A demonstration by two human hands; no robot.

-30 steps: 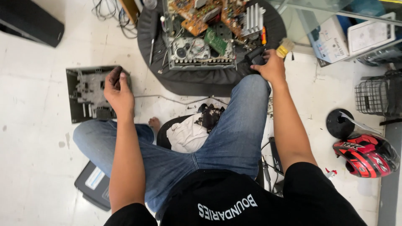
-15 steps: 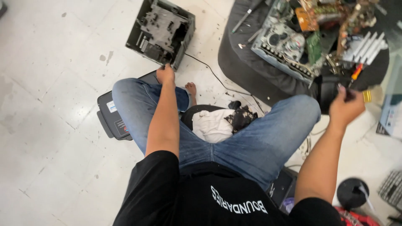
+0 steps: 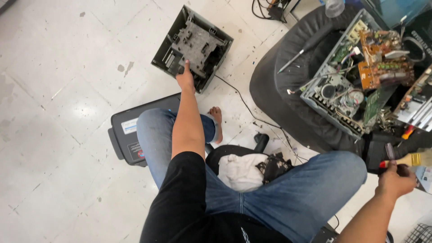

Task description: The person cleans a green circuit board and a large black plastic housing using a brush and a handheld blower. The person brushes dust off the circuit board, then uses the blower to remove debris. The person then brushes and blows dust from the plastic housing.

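Since before, left hand (image 3: pixel 185 80) has reached the grey chassis (image 3: pixel 193 47) at eleven o'clock, fingers resting on its edge (grip unclear); right hand (image 3: pixel 396 181) clenches a paintbrush (image 3: pixel 407 160); next likely pulling the chassis closer.

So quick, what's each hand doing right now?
Left hand: gripping the edge of the grey chassis on the floor.
Right hand: closed around a brush.

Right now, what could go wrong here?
The left hand grips the grey chassis by one edge at full stretch; it may tip or slip. A thin black cable trails across the floor near the bare foot and could snag. The right hand holds a brush near the open circuit boards.
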